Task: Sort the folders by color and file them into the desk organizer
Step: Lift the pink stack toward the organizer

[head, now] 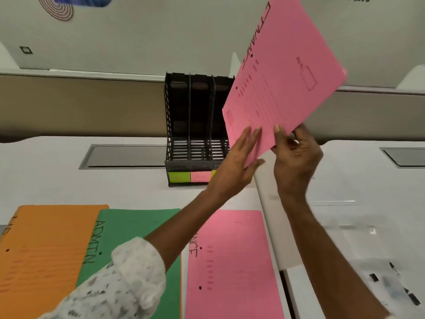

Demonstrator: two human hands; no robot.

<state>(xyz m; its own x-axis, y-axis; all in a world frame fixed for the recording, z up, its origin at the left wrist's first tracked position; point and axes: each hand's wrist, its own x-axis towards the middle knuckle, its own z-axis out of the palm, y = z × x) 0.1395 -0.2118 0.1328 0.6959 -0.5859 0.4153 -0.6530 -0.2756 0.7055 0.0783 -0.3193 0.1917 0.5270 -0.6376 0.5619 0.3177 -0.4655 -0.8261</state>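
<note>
One pink folder slants up-right lengthwise, right hand pinching its corner

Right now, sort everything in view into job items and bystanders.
Job: raised pink folder, right hand gripping it, left hand touching it, desk organizer, orange folder, green folder, flat pink folder.
Bystanders: desk hatch, wall spiral graphic.

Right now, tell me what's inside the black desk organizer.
The desk organizer shows two slots with bare slatted floors and no folders. Its right part is covered by the raised pink folder, so what is in there cannot be seen.
</note>
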